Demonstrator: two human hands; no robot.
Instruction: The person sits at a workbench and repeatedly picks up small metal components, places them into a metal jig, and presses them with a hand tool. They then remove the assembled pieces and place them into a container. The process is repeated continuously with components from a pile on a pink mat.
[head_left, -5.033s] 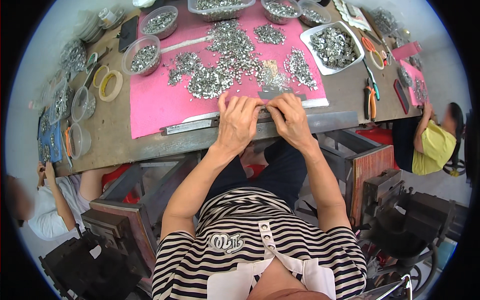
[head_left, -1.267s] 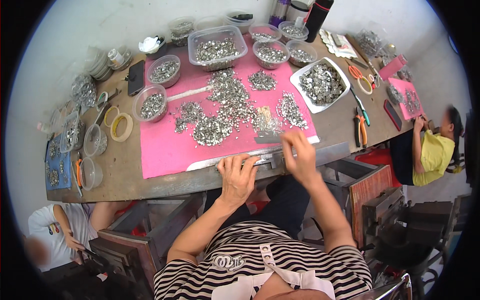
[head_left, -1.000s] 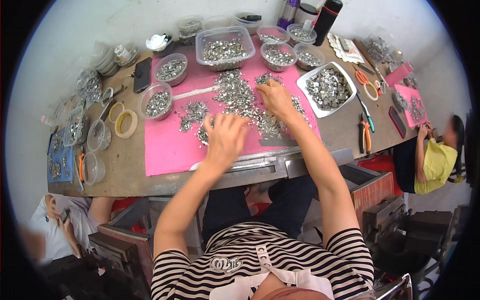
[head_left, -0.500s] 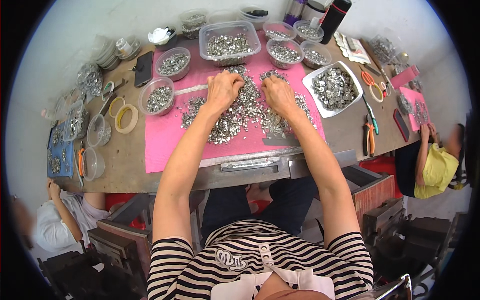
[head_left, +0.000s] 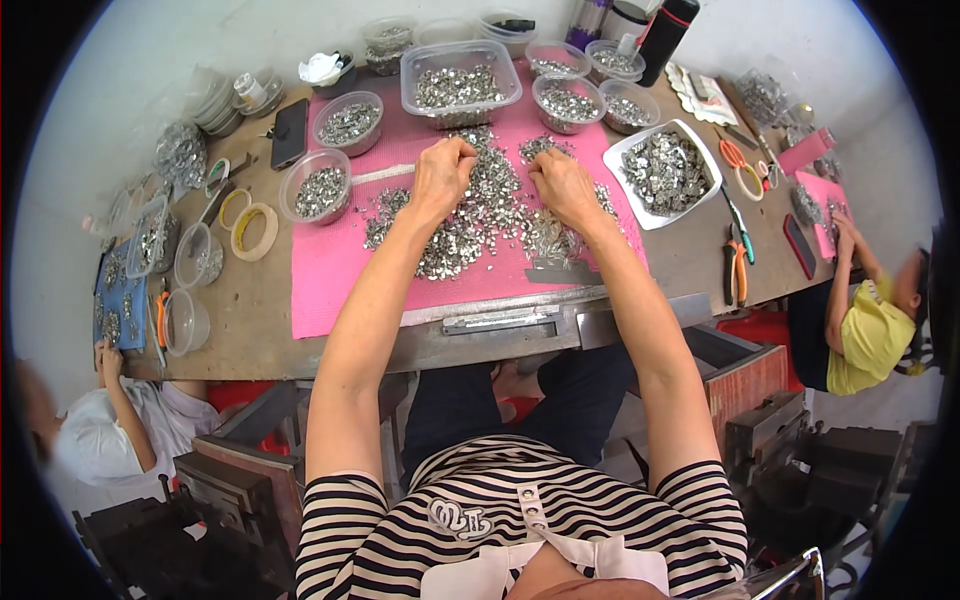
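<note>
A heap of small shiny metal pieces (head_left: 455, 245) spreads over a pink mat (head_left: 320, 290) in front of me. At the far left side of the heap, my left hand (head_left: 442, 178) is pinched, its fingertips bent down by the pieces. My right hand (head_left: 563, 183) is also pinched, over the right side of the heap. Whatever lies between the fingers of either hand is too small or hidden to make out. Just below my right hand lie thin, pale slivers (head_left: 548, 238) and a flat grey metal strip (head_left: 562, 275).
Beyond the heap stands a large clear tub (head_left: 460, 112) of metal pieces, with round tubs (head_left: 318, 210) around it. A white square dish (head_left: 655, 222) of darker pieces sits right, near orange-handled pliers (head_left: 736, 275). Tape rolls (head_left: 256, 232) and a phone (head_left: 289, 133) lie left. People work at both sides.
My left hand has drawn slightly left and my right hand slightly right, so the gap between them is wider. The person at the right has reached their hand a little farther over the table.
</note>
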